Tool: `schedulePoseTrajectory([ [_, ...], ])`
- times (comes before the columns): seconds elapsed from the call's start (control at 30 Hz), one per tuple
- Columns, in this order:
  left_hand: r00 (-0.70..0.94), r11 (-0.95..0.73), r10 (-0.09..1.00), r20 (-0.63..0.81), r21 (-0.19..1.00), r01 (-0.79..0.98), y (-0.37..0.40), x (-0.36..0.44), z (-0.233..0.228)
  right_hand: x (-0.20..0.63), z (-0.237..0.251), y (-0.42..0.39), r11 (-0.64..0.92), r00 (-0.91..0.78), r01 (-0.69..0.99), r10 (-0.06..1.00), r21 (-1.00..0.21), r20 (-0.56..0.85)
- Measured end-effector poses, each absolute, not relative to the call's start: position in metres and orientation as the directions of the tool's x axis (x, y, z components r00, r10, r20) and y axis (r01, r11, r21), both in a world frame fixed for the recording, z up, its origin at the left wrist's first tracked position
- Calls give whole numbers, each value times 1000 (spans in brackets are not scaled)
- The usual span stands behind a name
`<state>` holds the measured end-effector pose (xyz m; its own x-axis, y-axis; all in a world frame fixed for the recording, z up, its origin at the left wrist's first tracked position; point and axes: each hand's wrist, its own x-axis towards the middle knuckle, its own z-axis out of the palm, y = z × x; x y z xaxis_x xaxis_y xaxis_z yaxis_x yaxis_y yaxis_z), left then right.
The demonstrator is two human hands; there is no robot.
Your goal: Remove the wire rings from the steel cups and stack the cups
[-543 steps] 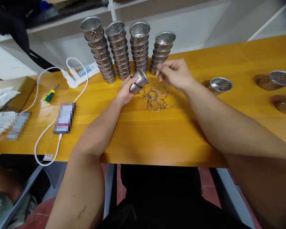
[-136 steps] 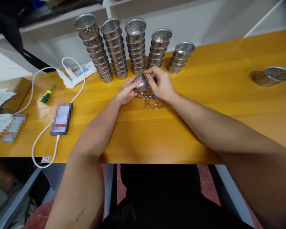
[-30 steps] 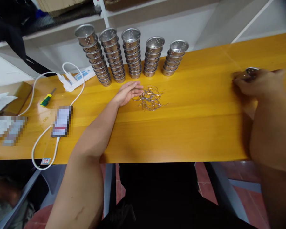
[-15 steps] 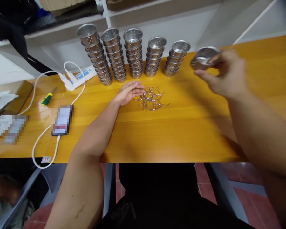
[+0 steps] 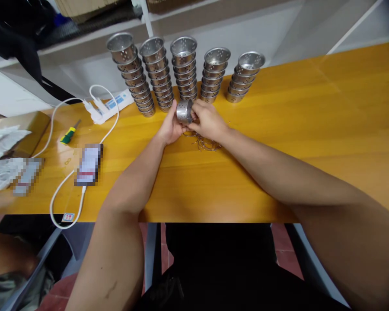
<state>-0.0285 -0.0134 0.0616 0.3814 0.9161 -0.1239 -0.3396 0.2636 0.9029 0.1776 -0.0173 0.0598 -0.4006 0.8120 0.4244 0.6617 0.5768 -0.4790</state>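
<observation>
A small perforated metal cup (image 5: 183, 112) lies tipped on its side between my hands, its open end to the right. My left hand (image 5: 170, 128) grips it from the left, the thumb at the cup's base and the fingers below it. At the rim, my right hand (image 5: 210, 119) is closed on the cup with bent fingers. Several thin curved metal wires (image 5: 210, 144) lie on the table under my right hand, which partly covers them. Behind my hands stand stacks of matching cups, among them a left stack (image 5: 136, 80) and a right stack (image 5: 243, 80).
On the left of the wooden table (image 5: 278, 160) are a power strip (image 5: 113, 105), a green-and-yellow screwdriver (image 5: 68, 135) and a phone (image 5: 89, 164) on a white charging cable. A cardboard box (image 5: 35, 129) stands farther left. Part of another person shows at lower left.
My right hand has moved left from the table's right side, bringing the cup to my left hand. My left hand, flat beside the wires before, now grips the cup.
</observation>
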Motion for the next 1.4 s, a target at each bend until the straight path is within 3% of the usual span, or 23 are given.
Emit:
schedulePoseTrajectory([
  [0.2,394,226,914,-98,929,-293,-14,-25,55,188,53,-31,532,-386,743,836,-406,389],
  [0.33,373,183,926,-55,930,-318,-21,-23,60,196,55,-31,522,-364,727,843,-445,395],
  [0.43,350,190,933,-78,935,-298,-24,-23,64,208,65,-24,570,-444,538,818,-621,367],
  [0.5,343,196,935,-95,942,-272,-23,-24,64,216,74,-20,522,-551,338,784,-783,285],
  [0.57,357,196,929,-98,949,-249,-21,-25,62,221,82,-19,447,-616,202,750,-871,242],
  [0.8,414,196,906,-84,951,-238,-15,-27,57,220,83,-17,446,-594,141,753,-884,285],
  [1.07,421,199,905,-65,939,-281,-20,-31,60,212,78,-13,233,-429,1,878,-972,210],
  [1.23,372,236,920,-121,930,-282,-8,-34,51,235,92,-9,211,-390,87,906,-974,162],
  [1.4,355,204,930,-90,932,-299,-3,-33,47,253,90,-3,355,-579,385,812,-852,77],
])
